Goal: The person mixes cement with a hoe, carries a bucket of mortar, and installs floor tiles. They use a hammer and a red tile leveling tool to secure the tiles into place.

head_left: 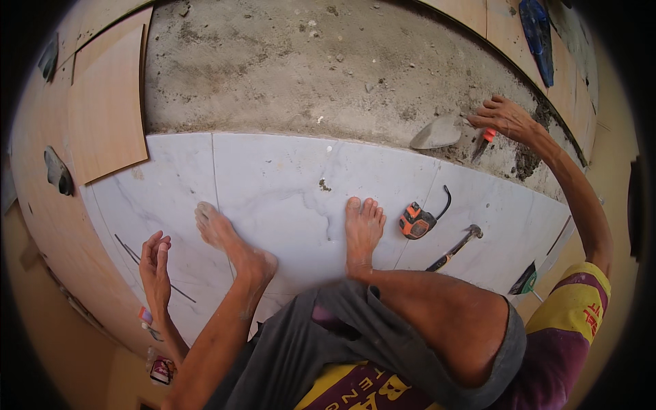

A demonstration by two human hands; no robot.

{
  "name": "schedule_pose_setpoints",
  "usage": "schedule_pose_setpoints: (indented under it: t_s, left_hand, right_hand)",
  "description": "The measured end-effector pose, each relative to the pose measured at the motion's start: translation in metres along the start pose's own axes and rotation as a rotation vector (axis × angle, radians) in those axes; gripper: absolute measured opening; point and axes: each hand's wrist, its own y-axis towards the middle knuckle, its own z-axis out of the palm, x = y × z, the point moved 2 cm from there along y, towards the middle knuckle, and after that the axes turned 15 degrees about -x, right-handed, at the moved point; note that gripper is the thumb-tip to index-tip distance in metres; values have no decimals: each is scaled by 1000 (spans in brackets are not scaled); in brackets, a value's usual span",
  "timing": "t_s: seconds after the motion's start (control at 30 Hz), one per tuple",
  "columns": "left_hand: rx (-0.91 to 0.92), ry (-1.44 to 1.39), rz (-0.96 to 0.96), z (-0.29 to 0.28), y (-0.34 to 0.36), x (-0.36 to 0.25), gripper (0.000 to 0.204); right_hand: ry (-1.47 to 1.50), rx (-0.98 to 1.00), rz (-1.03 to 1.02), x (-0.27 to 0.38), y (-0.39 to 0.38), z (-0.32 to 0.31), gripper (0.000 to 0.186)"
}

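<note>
My right hand [509,119] reaches out to the far right, low over the rough grey floor bed. Its fingers are curled at the back of a trowel, whose pale, rounded blade [437,133] lies beside the fingertips. Just below the palm a small orange handle part [489,134] shows; the grip itself is mostly hidden by the hand. Off to the left, my left hand [156,263] hangs with loosely bent fingers and holds nothing. Thin dark rods [164,280] lie on the floor close to it.
Marbled white tiles [287,171] lie under my bare feet. An orange and black tape measure [417,222] and a hammer [458,247] rest right of my right foot. Wood-coloured boards [109,102] stand at left, with dark grey objects [58,171] on them. A blue object [536,41] lies far right.
</note>
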Motion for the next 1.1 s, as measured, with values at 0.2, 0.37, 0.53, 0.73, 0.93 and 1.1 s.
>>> schedule_pose_setpoints:
  t_s: [0.2, 0.37, 0.53, 0.73, 0.93, 1.1]
  left_hand:
    - [31, -27, -18, 19, 11, -20, 44]
    - [16, 13, 55, 17, 9, -40, 43]
    - [-168, -60, -58, -42, -5, 16, 42]
    - [-26, -140, -56, 5, 10, 1, 42]
    - [25, -167, 37, 30, 22, -46, 41]
    - [39, -197, 8, 35, 18, -39, 41]
  right_hand:
    - [-108, -303, 103, -26, 110, -45, 32]
    - [2, -323, 161, -18, 150, -8, 27]
    - [204, -13, 347, 22, 57, 1, 30]
    - [1539, -452, 787, 109, 283, -58, 37]
    - [2431, -557, 706, 150, 504, -94, 30]
    - [2605, -710, 836, 122, 563, -99, 28]
